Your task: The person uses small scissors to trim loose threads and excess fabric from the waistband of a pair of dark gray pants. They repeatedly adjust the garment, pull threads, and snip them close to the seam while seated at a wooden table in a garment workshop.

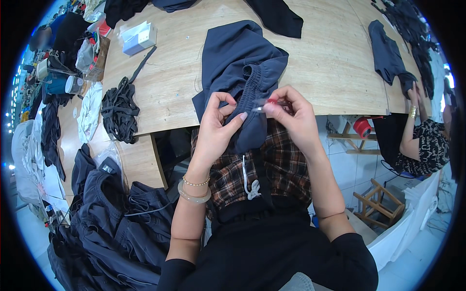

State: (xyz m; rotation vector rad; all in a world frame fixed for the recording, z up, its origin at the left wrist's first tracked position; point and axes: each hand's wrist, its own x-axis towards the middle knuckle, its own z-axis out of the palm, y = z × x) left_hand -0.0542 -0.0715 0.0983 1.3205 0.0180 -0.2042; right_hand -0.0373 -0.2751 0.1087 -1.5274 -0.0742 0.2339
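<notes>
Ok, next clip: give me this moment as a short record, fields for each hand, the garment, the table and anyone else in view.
left hand: left hand pinches the gathered waistband of the dark navy garment
right hand: right hand holds a small metal tool with red handles at the waistband; kind unclear
garment: lies on the wooden table, waistband end hanging over the near edge
table: tangle of black cords, small white box
beside the person: pile of dark garments at lower left
other person: co-worker's hand on another dark garment at right
</notes>
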